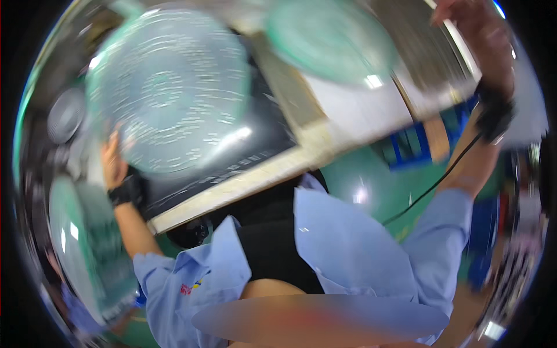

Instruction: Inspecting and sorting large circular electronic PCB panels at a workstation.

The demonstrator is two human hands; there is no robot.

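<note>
One round tray (241, 93) bears pale marks (162, 90), left hand (114, 161) at rim, right hand (477, 37) apart, grips unclear.

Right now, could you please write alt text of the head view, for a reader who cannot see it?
A person's left hand is at the edge of a large green-rimmed disc overlapping a black panel; blur hides whether they touch. The right hand is at upper right, apart from a second green disc.

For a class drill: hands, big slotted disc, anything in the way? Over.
Left hand at rim of big disc, grip blurred. Right hand far right, grip unclear. Disc over black panel. Cable hangs from right wristband, apart from disc.
</note>
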